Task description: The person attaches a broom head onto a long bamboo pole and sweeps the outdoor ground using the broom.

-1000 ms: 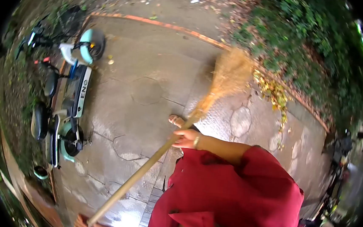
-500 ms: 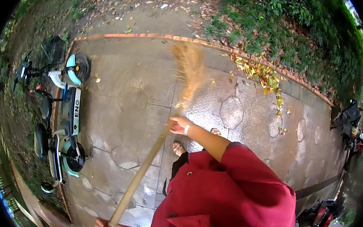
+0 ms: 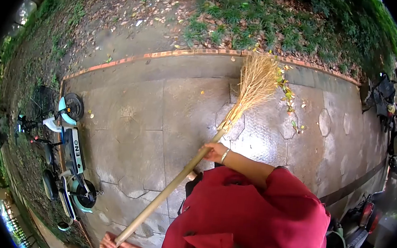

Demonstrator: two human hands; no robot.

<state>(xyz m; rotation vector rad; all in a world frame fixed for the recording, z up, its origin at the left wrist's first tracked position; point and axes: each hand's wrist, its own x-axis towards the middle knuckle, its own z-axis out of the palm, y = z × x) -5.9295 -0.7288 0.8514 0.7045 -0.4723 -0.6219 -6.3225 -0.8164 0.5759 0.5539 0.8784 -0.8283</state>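
A broom with a long wooden handle and straw-coloured twig bristles [image 3: 257, 82] slants from lower left to upper right. My right hand [image 3: 215, 152], with a band on the wrist, is closed around the handle below the bristles. Near the handle's lower end, my left hand [image 3: 115, 246] is wrapped round it. The bristle tips are at the brick edging, beside yellow and green fallen leaves [image 3: 287, 94], some of which the bristles hide.
Wet paving [image 3: 191, 100] lies underfoot, bordered by brick edging [image 3: 166, 53]. A pale blue and white electric bike [image 3: 73, 149] stands at left. Other two-wheelers [image 3: 381, 94] are parked along the right. Beyond the edging are soil, leaf litter and green plants [image 3: 262, 22].
The bristles have swung right along the edging to the leaves and now cover part of them. Both hands keep hold of the handle. The whole view has turned and shifted slightly.
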